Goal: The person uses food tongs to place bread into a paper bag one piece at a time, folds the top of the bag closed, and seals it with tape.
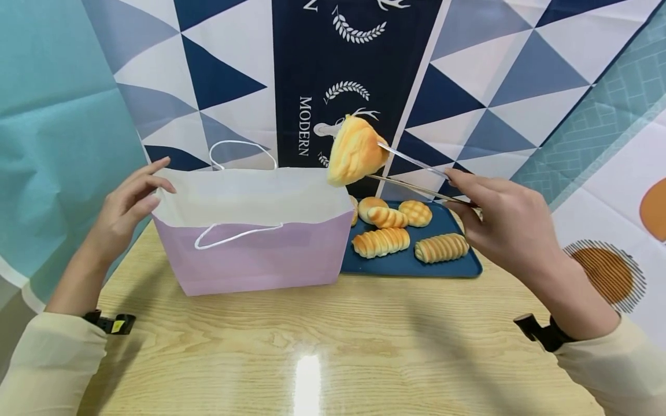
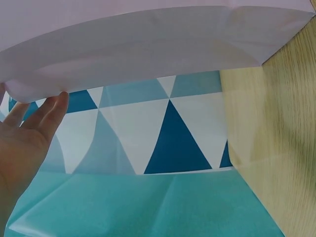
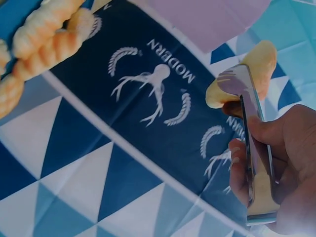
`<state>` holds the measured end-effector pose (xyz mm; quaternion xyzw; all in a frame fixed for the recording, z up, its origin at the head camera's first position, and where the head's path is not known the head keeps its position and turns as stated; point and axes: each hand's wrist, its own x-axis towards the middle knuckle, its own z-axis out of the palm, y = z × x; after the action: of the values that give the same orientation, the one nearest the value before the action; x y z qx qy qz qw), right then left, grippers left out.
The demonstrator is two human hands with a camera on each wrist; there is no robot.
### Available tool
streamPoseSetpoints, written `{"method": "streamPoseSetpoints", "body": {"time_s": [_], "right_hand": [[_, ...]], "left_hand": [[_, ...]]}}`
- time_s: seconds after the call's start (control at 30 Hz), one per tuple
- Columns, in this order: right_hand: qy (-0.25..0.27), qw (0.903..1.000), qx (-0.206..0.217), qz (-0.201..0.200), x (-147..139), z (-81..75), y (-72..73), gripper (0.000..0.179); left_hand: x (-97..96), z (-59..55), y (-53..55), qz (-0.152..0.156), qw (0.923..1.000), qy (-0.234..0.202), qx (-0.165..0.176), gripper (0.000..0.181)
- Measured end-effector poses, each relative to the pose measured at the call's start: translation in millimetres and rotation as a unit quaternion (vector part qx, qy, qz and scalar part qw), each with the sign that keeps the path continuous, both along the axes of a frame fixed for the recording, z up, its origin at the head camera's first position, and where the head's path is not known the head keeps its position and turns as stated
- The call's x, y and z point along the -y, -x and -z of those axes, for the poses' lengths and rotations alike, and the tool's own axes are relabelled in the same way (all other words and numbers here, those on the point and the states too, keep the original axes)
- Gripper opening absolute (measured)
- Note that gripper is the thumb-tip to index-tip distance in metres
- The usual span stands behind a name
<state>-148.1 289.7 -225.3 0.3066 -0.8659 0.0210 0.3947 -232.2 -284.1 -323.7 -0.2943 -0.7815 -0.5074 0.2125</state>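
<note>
At the left end of a lilac paper bag (image 1: 260, 254), my left hand (image 1: 127, 205) holds the rim, with fingertips reaching over the edge. The bag stands upright, its top spread wide and its pale inside showing. My right hand (image 1: 504, 222) grips metal tongs (image 1: 416, 188). Between the tongs' ends is a golden bread piece (image 1: 356, 150), raised above the bag's right end. The right wrist view shows the tongs (image 3: 254, 148) with thumb and fingers on opposite sides and the bread (image 3: 264, 64) at their tip.
Right of the bag, partly behind it, lies a dark blue tray (image 1: 374, 266) with several breads, among them a ridged roll (image 1: 382, 242) and a spiral roll (image 1: 441, 248). White cord handles (image 1: 236, 234) stick out from the bag. A patterned cloth (image 1: 224, 69) hangs behind the wooden table (image 1: 250, 346).
</note>
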Motion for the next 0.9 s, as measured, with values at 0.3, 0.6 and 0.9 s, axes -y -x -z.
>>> {"method": "streamPoseSetpoints", "body": {"time_s": [0.3, 0.6, 0.9], "right_hand": [[-0.001, 0.9994, 0.018, -0.031, 31, -0.3, 2.2, 0.055], [-0.008, 0.9980, 0.031, -0.054, 53, 0.0, 2.2, 0.054], [-0.012, 0.9939, 0.093, -0.059, 63, 2.0, 3.2, 0.058]], "left_hand": [[0.2, -0.3, 0.6, 0.002, 1.0000, -0.002, -0.008, 0.025], [-0.2, -3.1, -0.9, -0.008, 0.9999, 0.006, 0.002, 0.025], [1.6, -1.2, -2.1, -0.002, 1.0000, 0.004, 0.002, 0.025]]}}
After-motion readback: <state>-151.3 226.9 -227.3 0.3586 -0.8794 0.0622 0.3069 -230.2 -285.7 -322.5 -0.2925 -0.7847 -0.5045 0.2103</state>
